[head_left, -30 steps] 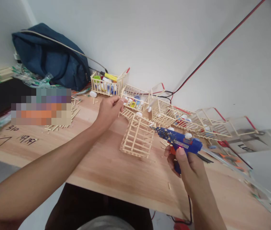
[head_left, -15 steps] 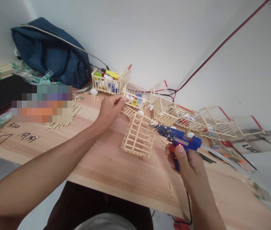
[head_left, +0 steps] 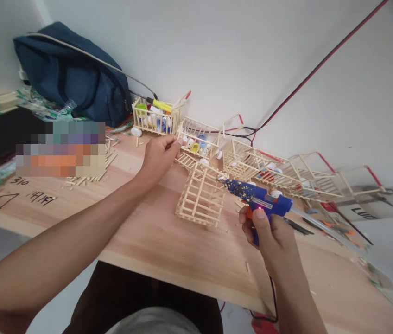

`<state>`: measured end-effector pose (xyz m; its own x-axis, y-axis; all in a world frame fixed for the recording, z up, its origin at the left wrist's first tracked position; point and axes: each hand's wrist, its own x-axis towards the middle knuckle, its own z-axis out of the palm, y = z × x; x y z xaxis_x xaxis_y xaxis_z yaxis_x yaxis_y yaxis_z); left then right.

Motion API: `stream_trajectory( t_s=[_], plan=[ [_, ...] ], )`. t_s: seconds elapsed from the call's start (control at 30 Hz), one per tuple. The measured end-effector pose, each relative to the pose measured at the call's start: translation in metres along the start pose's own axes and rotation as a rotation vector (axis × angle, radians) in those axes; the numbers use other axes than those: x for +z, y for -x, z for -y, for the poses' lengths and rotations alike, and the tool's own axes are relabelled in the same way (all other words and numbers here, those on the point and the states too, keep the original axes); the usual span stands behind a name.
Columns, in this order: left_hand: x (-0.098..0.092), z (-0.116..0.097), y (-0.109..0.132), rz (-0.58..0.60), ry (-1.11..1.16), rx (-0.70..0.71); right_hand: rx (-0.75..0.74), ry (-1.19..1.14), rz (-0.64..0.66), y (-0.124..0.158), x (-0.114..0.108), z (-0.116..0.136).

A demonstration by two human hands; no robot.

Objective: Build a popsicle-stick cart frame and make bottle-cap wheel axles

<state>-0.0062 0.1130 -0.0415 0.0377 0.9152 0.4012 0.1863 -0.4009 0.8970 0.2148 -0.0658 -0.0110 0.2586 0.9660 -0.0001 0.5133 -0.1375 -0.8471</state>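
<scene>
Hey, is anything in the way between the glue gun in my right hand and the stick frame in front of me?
Nothing visible stands between them. The blue glue gun in your right hand ends right by the upper right of the stick frame; whether they touch is unclear from this view.

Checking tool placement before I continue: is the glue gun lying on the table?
No, the right hand holds the glue gun.

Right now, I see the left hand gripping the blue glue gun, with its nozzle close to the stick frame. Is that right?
Not quite: in the head view, it is the right hand gripping the blue glue gun, with its nozzle close to the stick frame.
</scene>
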Motion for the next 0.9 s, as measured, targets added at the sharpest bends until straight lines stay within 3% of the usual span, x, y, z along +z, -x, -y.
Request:
stream_trajectory(
  t_s=[0.7, 0.9],
  plan=[
    [-0.0011, -0.0005, -0.0023, -0.026, -0.007, -0.022, -0.022, 0.109, -0.019, -0.0001, -0.0025, -0.0011],
    [-0.0014, 0.0023, -0.0027, -0.031, -0.028, 0.001, -0.094, 0.163, -0.040, 0.0001, -0.0030, -0.0017]
  ],
)
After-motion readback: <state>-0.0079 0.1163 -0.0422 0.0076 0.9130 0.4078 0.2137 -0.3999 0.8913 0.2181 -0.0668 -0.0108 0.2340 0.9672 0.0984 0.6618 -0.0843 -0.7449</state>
